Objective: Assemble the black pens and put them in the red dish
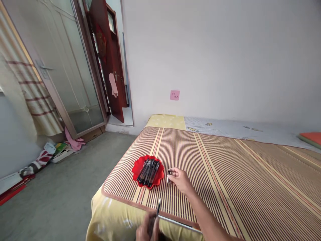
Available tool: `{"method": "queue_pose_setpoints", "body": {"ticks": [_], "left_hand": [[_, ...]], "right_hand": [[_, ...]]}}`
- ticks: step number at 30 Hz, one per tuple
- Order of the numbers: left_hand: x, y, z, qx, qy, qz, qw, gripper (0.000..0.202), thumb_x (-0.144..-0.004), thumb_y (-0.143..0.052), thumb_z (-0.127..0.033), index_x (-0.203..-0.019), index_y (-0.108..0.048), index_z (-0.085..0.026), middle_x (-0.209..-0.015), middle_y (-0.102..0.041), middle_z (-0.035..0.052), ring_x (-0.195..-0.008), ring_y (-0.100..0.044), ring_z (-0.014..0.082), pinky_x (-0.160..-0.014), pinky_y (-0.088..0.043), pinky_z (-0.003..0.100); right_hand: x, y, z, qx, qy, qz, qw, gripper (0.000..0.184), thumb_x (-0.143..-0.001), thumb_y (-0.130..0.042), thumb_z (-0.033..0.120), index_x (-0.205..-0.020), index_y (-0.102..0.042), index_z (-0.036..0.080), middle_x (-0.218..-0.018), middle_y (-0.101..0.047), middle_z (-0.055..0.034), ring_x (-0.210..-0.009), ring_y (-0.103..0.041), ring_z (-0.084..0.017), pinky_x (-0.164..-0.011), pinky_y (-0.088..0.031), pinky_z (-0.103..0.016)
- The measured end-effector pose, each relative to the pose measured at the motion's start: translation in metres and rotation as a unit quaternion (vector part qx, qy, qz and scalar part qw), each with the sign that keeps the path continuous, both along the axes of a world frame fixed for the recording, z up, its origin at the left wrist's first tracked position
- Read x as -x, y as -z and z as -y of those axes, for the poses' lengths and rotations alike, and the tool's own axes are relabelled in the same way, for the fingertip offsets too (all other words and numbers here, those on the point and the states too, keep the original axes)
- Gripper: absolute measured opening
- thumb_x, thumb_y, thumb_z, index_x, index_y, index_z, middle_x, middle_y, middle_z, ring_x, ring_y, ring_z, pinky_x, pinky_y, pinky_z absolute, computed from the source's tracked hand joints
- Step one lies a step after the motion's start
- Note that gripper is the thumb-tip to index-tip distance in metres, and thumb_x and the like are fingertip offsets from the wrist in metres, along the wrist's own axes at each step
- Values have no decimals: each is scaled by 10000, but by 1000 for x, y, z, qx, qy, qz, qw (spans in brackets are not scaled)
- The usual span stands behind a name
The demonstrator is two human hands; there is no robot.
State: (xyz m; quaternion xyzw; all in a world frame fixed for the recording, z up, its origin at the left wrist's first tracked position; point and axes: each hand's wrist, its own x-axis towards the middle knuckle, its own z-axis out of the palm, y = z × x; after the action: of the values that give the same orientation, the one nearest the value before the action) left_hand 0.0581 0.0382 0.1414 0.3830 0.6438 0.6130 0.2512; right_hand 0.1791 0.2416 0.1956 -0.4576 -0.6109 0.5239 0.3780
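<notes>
My left hand [147, 228], low at the bed's front edge, is closed around a dark pen [158, 207], whose pale, uncapped tip points up and away from me. To the right of a red scalloped plate [135, 170], my right hand [181, 181] pinches a small dark piece that looks like a pen cap [170, 172]; the fingers partly hide it. Several black pens [148, 172] lie side by side in the plate, tilted the same way. The plate rests on a striped bamboo mat [185, 150].
A thin, pale-edged flat object [179, 223] lies along the mat's front edge, partly behind my right forearm. Yellow bedding [115, 214] hangs below the mat. A pink note [175, 95] is on the wall. Left of the bed are grey floor [82, 174] and a glass-paned door [67, 57].
</notes>
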Motion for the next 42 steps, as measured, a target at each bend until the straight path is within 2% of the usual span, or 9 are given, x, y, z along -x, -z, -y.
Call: {"method": "queue_pose_setpoints", "body": {"ticks": [2, 3, 5, 8, 11, 18, 25, 30, 42], "left_hand": [[15, -27, -24, -6, 6, -109, 994, 277, -932, -607, -501, -953, -680, -235, -718, -690, 21, -651, -666, 218, -657, -512, 282], [22, -42, -39, 7, 22, -195, 980, 210, -954, -579, -418, -926, -662, -227, -823, -711, 50, -740, -689, 227, -715, -519, 291], [34, -67, -70, 79, 30, -362, 928, 151, -978, -507, -260, -938, -643, -207, -957, -701, 81, -849, -697, 229, -781, -515, 303], [41, -87, -105, 120, 21, -413, 903, 127, -936, -519, -134, -912, -636, -178, -984, -688, 110, -894, -688, 252, -792, -506, 325], [40, -87, -116, 134, 18, -427, 894, 126, -928, -527, -95, -931, -638, -155, -985, -697, 125, -914, -684, 267, -813, -498, 342], [38, -81, -105, 130, 28, -427, 894, 156, -988, -489, -125, -975, -642, -150, -1019, -705, 125, -944, -679, 265, -837, -501, 345], [39, -83, -105, 111, 16, -408, 906, 167, -1006, -481, -165, -982, -646, -151, -1001, -705, 115, -916, -693, 274, -794, -513, 350], [42, -85, -102, 93, 6, -401, 911, 163, -1016, -491, -215, -993, -648, -178, -1025, -712, 104, -900, -703, 264, -778, -511, 339], [44, -84, -98, 58, 4, -398, 915, 169, -996, -519, -232, -953, -676, -188, -967, -720, 89, -848, -702, 244, -748, -505, 322]], "right_hand": [[12, -1, 7, -10, -1, -21, 1000, 240, -769, -701, 279, -986, -701, 177, -711, -749, -4, -621, -729, -197, -493, -498, -260], [20, -2, 7, -16, 6, -27, 999, 233, -755, -697, 277, -968, -701, 182, -702, -745, -4, -614, -725, -200, -496, -502, -267], [38, -4, 1, -31, 34, -33, 998, 201, -728, -687, 248, -920, -699, 188, -664, -722, 3, -588, -705, -198, -512, -511, -281], [58, -8, -9, -56, 84, -39, 994, 145, -687, -692, 205, -833, -689, 202, -629, -686, 7, -592, -680, -198, -567, -529, -300], [65, -9, -16, -64, 119, -58, 989, 159, -677, -706, 218, -835, -681, 214, -688, -710, -12, -645, -697, -209, -606, -544, -307], [65, -7, -22, -17, 124, -131, 983, 371, -752, -697, 412, -1027, -640, 169, -802, -774, -77, -669, -756, -228, -556, -566, -296], [60, -17, -18, -10, 79, -166, 983, 396, -657, -823, 426, -929, -692, 170, -704, -773, -43, -597, -741, -215, -524, -565, -283], [53, -24, -20, -12, 104, -184, 977, 419, -700, -805, 436, -1005, -679, 178, -775, -790, -54, -674, -759, -211, -569, -584, -281], [43, -36, -22, -14, 71, -201, 977, 529, -630, -850, 539, -967, -653, 181, -772, -772, -41, -666, -750, -199, -588, -580, -281]]}}
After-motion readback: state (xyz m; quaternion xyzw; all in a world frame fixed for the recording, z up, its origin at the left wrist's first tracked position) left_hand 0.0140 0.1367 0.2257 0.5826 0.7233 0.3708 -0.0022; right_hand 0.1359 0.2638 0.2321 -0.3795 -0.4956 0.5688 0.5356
